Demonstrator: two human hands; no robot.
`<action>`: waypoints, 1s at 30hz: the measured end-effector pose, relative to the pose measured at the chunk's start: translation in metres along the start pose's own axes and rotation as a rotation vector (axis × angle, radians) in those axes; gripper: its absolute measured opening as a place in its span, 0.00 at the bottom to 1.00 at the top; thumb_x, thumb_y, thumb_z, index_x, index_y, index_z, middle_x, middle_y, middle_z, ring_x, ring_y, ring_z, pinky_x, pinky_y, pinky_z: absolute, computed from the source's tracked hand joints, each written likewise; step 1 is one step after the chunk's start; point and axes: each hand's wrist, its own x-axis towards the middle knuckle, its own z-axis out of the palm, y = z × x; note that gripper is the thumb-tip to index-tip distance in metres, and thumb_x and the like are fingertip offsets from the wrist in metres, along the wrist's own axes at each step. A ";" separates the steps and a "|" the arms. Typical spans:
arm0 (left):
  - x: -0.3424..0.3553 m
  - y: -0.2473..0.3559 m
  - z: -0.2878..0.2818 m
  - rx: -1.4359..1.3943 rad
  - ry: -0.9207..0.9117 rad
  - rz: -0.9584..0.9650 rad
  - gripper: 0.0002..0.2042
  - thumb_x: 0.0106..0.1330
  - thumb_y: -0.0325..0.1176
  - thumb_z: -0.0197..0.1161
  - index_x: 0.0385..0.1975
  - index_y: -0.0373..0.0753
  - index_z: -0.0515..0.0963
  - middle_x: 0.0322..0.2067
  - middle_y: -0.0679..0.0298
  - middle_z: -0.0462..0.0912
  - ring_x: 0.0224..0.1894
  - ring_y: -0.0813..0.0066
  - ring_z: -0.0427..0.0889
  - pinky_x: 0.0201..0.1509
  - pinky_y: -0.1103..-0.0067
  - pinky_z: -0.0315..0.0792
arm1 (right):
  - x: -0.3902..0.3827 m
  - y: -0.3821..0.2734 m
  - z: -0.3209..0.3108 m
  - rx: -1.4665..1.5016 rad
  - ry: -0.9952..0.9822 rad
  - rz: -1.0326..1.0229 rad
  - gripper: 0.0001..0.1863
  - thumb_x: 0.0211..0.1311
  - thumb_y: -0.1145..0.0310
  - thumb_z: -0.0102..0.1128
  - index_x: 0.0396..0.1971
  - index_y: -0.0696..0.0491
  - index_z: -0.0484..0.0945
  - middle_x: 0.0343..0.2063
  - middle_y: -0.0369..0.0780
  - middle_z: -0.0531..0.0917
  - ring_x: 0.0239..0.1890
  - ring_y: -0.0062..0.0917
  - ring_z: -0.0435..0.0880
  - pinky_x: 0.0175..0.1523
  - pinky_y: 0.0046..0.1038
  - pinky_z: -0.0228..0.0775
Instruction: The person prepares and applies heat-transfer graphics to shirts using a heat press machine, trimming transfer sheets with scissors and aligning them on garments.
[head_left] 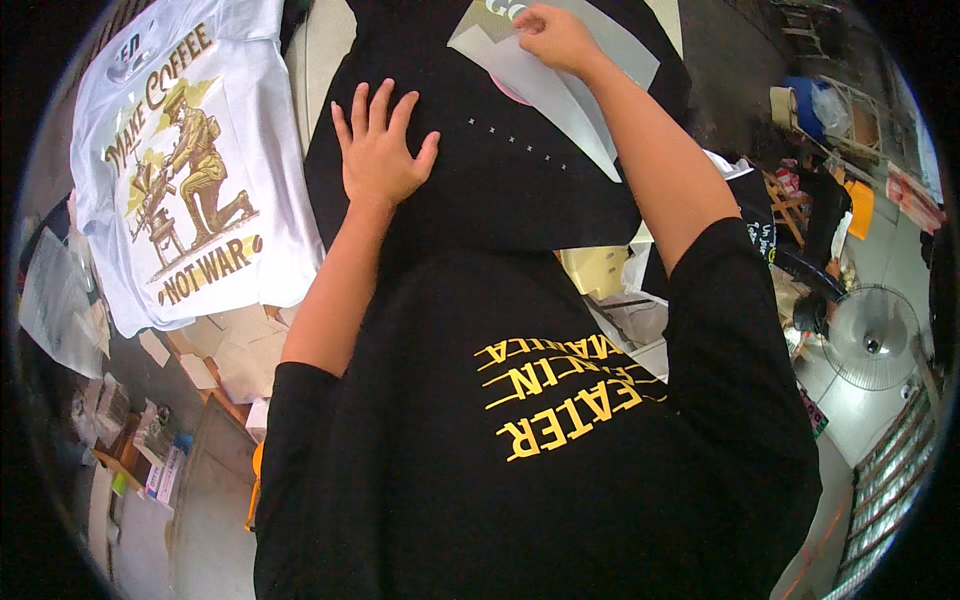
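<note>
A black T-shirt [480,200] lies spread out in front of me. My left hand [385,150] presses flat on it with the fingers spread, holding nothing. At the far side, my right hand [558,40] pinches the edge of a translucent film sheet [575,110], which is partly lifted and folded back over the shirt. Under the sheet's left edge a bit of a pink print [510,90] shows; the sheet hides the rest. A slanting row of small white marks [515,143] is on the fabric, nearer to me than the sheet.
To the left hangs or lies a white T-shirt [270,200] with a brown and gold soldier print. A standing fan [870,340] is at the right, near a dark printed garment [760,205]. Cardboard pieces [240,350] and boxes [160,460] sit at the lower left.
</note>
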 end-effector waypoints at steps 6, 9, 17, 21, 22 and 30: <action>0.001 -0.001 -0.001 -0.002 -0.004 -0.003 0.27 0.59 0.51 0.65 0.59 0.51 0.74 0.67 0.61 0.66 0.73 0.55 0.55 0.76 0.50 0.40 | -0.011 0.014 -0.014 0.135 0.023 0.142 0.18 0.49 0.66 0.66 0.44 0.48 0.85 0.36 0.39 0.87 0.39 0.32 0.86 0.49 0.32 0.77; 0.001 0.000 -0.001 0.000 0.005 -0.001 0.27 0.59 0.50 0.65 0.59 0.51 0.74 0.66 0.61 0.67 0.73 0.55 0.56 0.76 0.50 0.40 | -0.014 0.017 -0.020 0.087 0.065 0.193 0.18 0.50 0.66 0.65 0.44 0.50 0.84 0.36 0.39 0.87 0.39 0.28 0.85 0.48 0.30 0.76; 0.003 0.005 -0.002 0.006 0.002 -0.013 0.27 0.58 0.50 0.65 0.58 0.50 0.75 0.66 0.61 0.67 0.73 0.55 0.56 0.76 0.50 0.41 | -0.023 0.090 -0.066 0.032 0.334 0.404 0.19 0.48 0.61 0.68 0.42 0.48 0.86 0.40 0.41 0.88 0.44 0.31 0.86 0.52 0.31 0.76; 0.005 0.008 -0.002 0.026 -0.012 -0.005 0.28 0.58 0.49 0.66 0.59 0.49 0.74 0.66 0.60 0.67 0.73 0.55 0.56 0.76 0.51 0.42 | -0.061 0.164 -0.100 0.181 0.481 0.691 0.17 0.48 0.63 0.68 0.41 0.50 0.88 0.38 0.39 0.89 0.41 0.27 0.87 0.48 0.28 0.76; 0.004 0.008 -0.002 0.034 -0.014 -0.006 0.28 0.58 0.49 0.66 0.59 0.49 0.74 0.66 0.60 0.67 0.73 0.55 0.56 0.76 0.51 0.42 | -0.074 0.179 -0.106 0.215 0.544 0.744 0.17 0.48 0.64 0.69 0.41 0.50 0.88 0.38 0.40 0.89 0.40 0.27 0.86 0.47 0.29 0.76; 0.005 0.008 -0.002 0.032 -0.030 0.014 0.29 0.58 0.49 0.65 0.60 0.49 0.73 0.67 0.60 0.66 0.74 0.55 0.54 0.77 0.51 0.39 | -0.250 0.330 -0.148 0.378 0.825 1.158 0.21 0.63 0.55 0.52 0.36 0.60 0.82 0.29 0.38 0.84 0.29 0.26 0.81 0.37 0.31 0.73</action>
